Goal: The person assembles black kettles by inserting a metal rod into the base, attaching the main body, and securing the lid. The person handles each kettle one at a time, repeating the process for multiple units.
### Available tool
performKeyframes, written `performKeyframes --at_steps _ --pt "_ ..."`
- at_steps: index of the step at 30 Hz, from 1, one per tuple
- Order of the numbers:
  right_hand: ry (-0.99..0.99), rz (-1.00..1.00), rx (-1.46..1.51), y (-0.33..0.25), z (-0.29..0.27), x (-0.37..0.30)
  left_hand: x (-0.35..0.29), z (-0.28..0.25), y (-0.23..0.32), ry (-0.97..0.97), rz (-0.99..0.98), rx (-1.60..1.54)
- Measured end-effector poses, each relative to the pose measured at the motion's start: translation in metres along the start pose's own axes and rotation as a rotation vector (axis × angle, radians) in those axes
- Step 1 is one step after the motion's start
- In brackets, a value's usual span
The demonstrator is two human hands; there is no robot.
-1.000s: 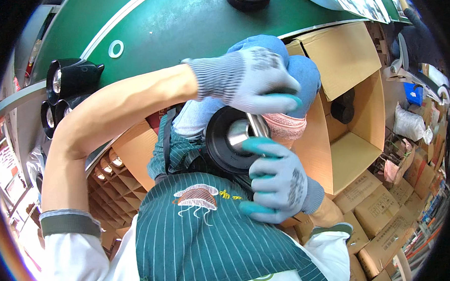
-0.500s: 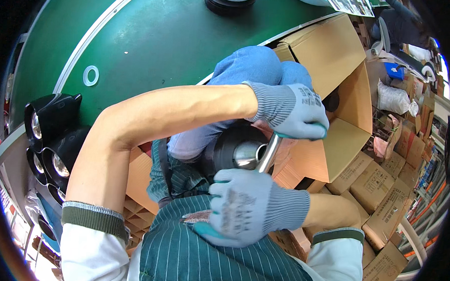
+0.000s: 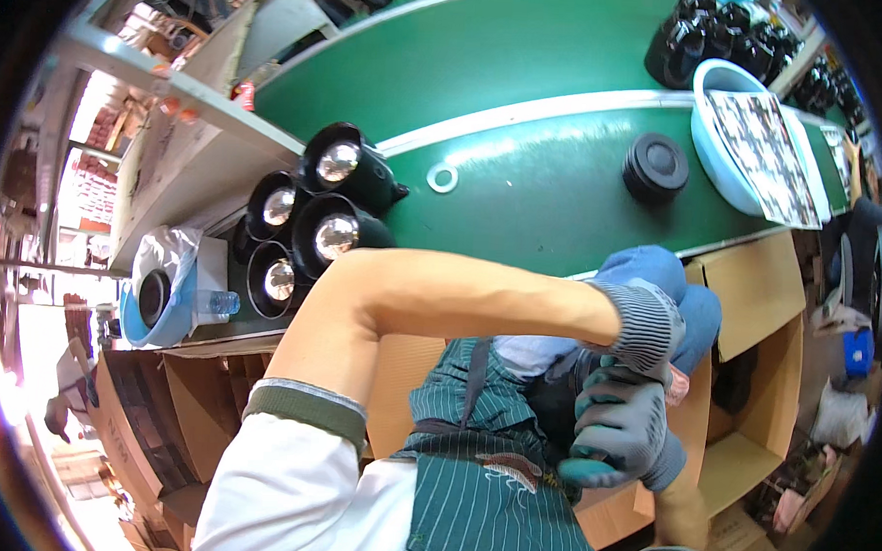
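Observation:
My left hand (image 3: pixel 650 329), in a grey knitted glove, reaches across from the left and lies close above my right hand. Its fingers are largely hidden. My right hand (image 3: pixel 622 429), gloved alike with teal at the fingertips, is curled closed just below it. Whatever the two hands hold between them is covered; the metal rod seen earlier does not show. Beside my right hand, in my lap, part of a black rounded body (image 3: pixel 556 404) shows between the striped apron (image 3: pixel 486 510) and my hand.
Several black jug bodies with shiny metal insides (image 3: pixel 336 236) stand left on the green table (image 3: pixel 521 215). A white ring (image 3: pixel 442 177), stacked black discs (image 3: pixel 656 168) and a light-blue basin (image 3: pixel 708 139) lie farther right. An opened cardboard box (image 3: pixel 751 286) is beside my knees.
My view has swung left, bringing more of the table in. My hands have come together, the left now right above the right; the metal rod between them has gone out of sight.

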State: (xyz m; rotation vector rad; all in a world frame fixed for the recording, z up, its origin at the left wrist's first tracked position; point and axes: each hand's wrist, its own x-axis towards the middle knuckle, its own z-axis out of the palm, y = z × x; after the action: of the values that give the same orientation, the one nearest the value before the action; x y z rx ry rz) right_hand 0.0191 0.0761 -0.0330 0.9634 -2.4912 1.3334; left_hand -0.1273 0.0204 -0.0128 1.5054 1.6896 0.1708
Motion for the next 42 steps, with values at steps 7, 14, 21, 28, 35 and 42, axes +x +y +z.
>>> performKeyframes --at_steps 7,14,21,28,35,42 --pt "1.033 0.540 0.108 -0.034 0.066 -0.062 -0.019 -0.004 0.034 -0.093 -0.074 0.148" --pt "1.317 0.711 0.467 -0.009 0.089 -0.071 -0.028 0.033 0.043 0.107 -0.363 -0.103" --pt "1.425 0.618 0.650 0.030 0.080 -0.070 -0.001 0.041 0.053 0.077 -0.655 -0.091" --pt "0.985 0.749 1.426 0.155 0.040 -0.077 0.007 0.058 0.036 0.159 -0.547 0.028" --pt "1.237 0.944 0.812 0.104 0.047 -0.079 -0.001 0.050 0.028 0.047 -0.329 0.115" --pt "1.452 0.778 0.624 0.082 0.060 -0.088 -0.007 0.041 -0.003 -0.027 -0.014 0.128"
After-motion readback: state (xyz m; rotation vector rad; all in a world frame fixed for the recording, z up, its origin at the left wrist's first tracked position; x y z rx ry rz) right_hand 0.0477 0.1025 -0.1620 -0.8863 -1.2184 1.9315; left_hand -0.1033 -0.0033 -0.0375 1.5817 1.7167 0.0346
